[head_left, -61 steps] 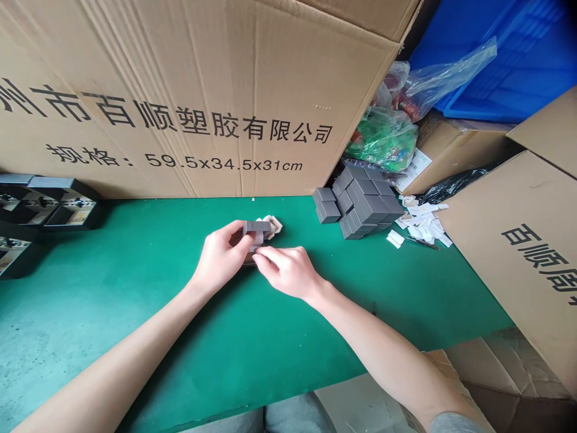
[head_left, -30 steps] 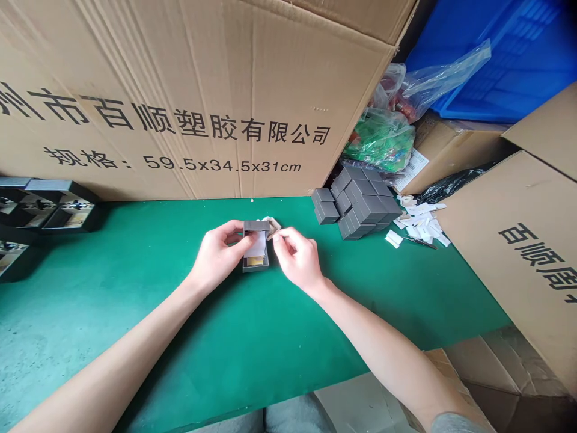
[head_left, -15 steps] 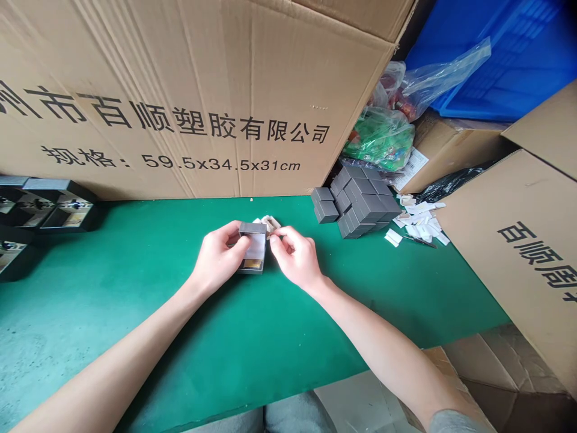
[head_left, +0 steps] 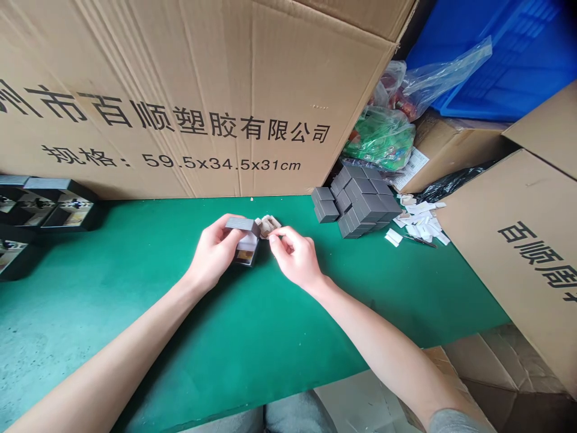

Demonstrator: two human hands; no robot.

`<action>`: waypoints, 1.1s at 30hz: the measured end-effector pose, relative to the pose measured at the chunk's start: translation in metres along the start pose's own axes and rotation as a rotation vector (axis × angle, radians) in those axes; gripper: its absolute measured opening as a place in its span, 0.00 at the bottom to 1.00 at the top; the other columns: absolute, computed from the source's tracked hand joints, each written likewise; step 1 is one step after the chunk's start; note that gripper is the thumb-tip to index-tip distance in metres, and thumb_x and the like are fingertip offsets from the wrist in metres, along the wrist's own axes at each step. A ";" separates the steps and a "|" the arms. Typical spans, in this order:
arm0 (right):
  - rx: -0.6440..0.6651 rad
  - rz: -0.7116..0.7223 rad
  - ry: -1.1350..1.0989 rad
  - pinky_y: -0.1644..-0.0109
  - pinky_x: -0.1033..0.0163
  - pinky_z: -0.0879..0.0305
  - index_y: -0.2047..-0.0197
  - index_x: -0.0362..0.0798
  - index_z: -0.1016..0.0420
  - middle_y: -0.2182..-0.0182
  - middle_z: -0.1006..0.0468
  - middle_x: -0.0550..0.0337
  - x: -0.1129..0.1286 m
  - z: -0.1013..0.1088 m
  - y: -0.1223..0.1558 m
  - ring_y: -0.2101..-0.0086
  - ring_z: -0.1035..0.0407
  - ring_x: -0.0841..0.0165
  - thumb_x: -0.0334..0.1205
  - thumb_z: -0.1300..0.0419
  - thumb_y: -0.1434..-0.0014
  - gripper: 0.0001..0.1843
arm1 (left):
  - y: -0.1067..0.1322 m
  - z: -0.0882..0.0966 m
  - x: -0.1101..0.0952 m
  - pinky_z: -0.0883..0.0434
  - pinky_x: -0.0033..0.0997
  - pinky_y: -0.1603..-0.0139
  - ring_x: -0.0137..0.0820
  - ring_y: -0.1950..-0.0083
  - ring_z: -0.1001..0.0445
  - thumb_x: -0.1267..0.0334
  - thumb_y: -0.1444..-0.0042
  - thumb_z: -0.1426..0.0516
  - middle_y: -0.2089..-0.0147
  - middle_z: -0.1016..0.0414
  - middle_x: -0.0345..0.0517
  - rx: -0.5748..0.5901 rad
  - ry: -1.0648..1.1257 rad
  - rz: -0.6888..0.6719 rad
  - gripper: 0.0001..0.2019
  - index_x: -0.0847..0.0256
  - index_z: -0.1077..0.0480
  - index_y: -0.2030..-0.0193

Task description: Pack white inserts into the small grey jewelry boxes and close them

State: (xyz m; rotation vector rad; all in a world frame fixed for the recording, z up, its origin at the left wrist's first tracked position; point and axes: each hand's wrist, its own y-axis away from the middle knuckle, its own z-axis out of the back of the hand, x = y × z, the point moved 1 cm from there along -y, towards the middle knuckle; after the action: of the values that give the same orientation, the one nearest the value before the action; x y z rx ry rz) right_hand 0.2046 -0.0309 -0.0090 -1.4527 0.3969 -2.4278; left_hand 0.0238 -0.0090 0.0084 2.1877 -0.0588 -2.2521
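Note:
My left hand is closed around a small dark grey box, its thumb reaching over the front. Inside the box a pale panel shows, with a gold-coloured patch near the lower end. Just right of the box lies a small heap of off-white pieces on the green table. My right hand is beside that heap, thumb and forefinger pinched together. Whatever sits between those fingertips is too small to make out.
Stacked dark grey blocks stand at the right, beside scattered white strips. Open dark boxes sit at the far left. A large carton walls off the back; another carton borders the right. Behind are plastic bags and a blue crate.
My left hand has shifted slightly left and away from me with the box, which is now tilted so its top end shows more. My right hand has hardly moved.

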 end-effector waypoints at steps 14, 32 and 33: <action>0.033 0.027 -0.031 0.73 0.67 0.46 0.62 0.48 0.26 0.80 0.31 0.66 0.000 0.000 0.000 0.80 0.40 0.73 0.48 0.48 0.31 0.15 | -0.004 0.002 0.000 0.27 0.29 0.65 0.34 0.63 0.23 0.62 0.55 0.31 0.62 0.21 0.42 0.055 0.275 0.105 0.15 0.57 0.24 0.59; -0.119 0.194 0.269 0.45 0.55 0.29 0.53 0.49 0.21 0.53 0.21 0.50 -0.007 -0.002 -0.003 0.51 0.28 0.61 0.38 0.46 0.33 0.13 | -0.007 0.006 -0.005 0.25 0.34 0.67 0.41 0.62 0.20 0.62 0.64 0.30 0.64 0.17 0.46 -0.124 0.237 0.133 0.14 0.61 0.21 0.67; -0.106 0.203 0.309 0.42 0.53 0.30 0.50 0.49 0.21 0.50 0.22 0.49 -0.008 -0.003 -0.003 0.48 0.29 0.59 0.37 0.45 0.33 0.13 | -0.007 0.006 -0.004 0.25 0.34 0.68 0.41 0.62 0.20 0.62 0.64 0.30 0.65 0.17 0.46 -0.122 0.235 0.134 0.14 0.60 0.21 0.67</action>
State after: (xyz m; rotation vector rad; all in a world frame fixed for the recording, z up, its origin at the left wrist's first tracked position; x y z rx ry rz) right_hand 0.2052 -0.0245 -0.0160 -1.0146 0.7126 -2.4955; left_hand 0.0185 -0.0017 0.0128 2.2904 -0.0633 -1.8668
